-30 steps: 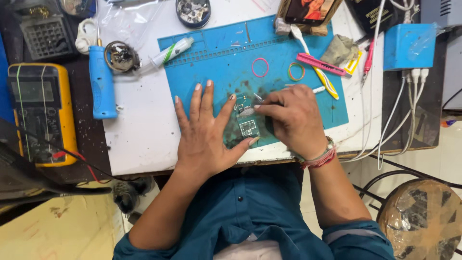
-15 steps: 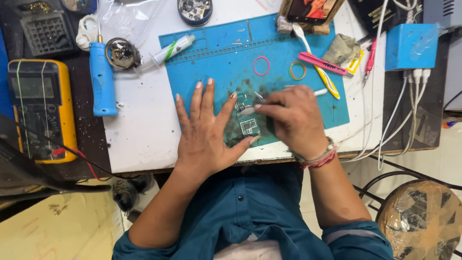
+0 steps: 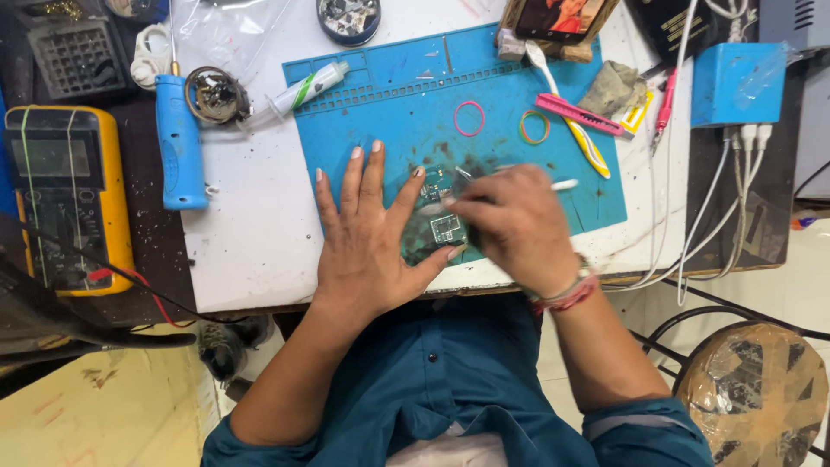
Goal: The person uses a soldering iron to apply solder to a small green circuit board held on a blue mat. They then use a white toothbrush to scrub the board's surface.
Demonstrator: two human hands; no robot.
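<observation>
A white table top carries a blue work mat, seen from above, with dark benches on both sides; on the mat, near its front edge, lies a small green circuit board. The left hand lies flat and released on the mat, fingers spread, its forefinger and thumb on either side of the board and touching its left edge; the board sits just beside that hand, between it and the right hand. The right hand is blurred, closed around a thin white stick whose end pokes out to the right; its fingertips are over the board's right part, and whether the tool touches the board I cannot tell. Further back on the mat lie a pink rubber band and a yellow rubber band, well apart from the hands; a pink and yellow tool pair lies beside them. Left of the mat rests a blue soldering iron, a white tube near it; a yellow meter sits on the dark bench at far left; a blue box with white cables stands at right.
</observation>
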